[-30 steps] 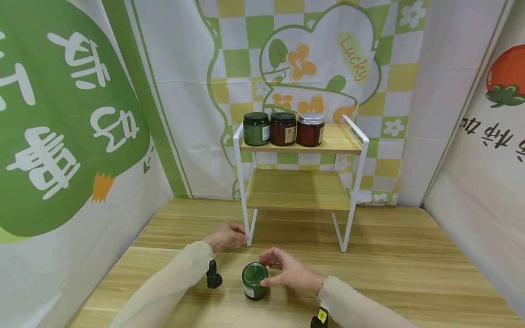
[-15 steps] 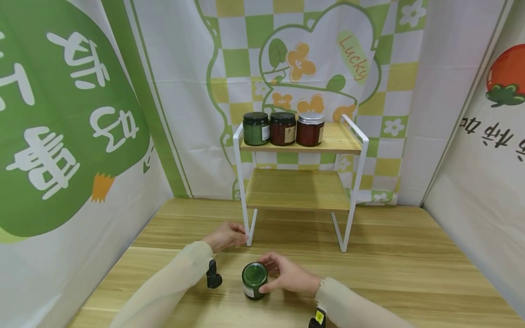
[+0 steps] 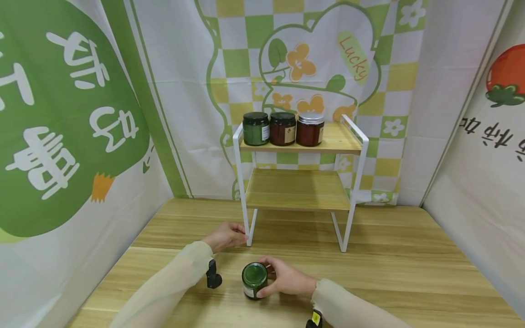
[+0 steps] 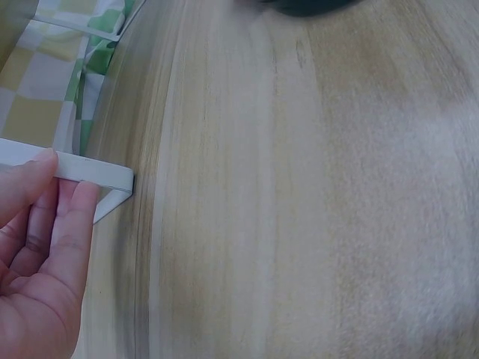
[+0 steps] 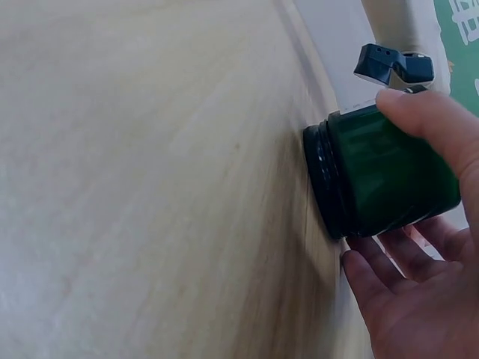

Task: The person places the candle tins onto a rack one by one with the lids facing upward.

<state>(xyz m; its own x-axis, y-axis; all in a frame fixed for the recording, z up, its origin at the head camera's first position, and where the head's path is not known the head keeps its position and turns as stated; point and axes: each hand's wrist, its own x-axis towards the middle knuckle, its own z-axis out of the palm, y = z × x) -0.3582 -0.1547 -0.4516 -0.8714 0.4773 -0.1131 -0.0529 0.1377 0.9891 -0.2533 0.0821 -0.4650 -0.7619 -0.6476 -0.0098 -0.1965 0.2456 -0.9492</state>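
A green glass jar (image 3: pixel 254 279) stands upside down on the table, its black lid against the wood in the right wrist view. My right hand (image 3: pixel 288 279) grips it from the right. The thumb lies on one side near the white label, and curled fingers (image 5: pixel 382 262) reach round the other. Farther left, my left hand (image 3: pixel 226 236) pinches the foot of the rack's white front-left leg (image 4: pixel 97 170) between thumb and fingers. The two-tier rack (image 3: pixel 297 189) has wooden boards on white metal frames.
On the rack's top board stand a green jar (image 3: pixel 256 129) with a black lid, a dark red jar (image 3: pixel 283 129) with a black lid, and a red jar (image 3: pixel 310 130) with a silver lid. Printed cloth walls (image 3: pixel 451 150) enclose the wooden table (image 3: pixel 389 264).
My right hand has closed in on the upside-down jar, thumb and fingers moving from loosely beside it to against its sides. The jar and my left hand have stayed in place.
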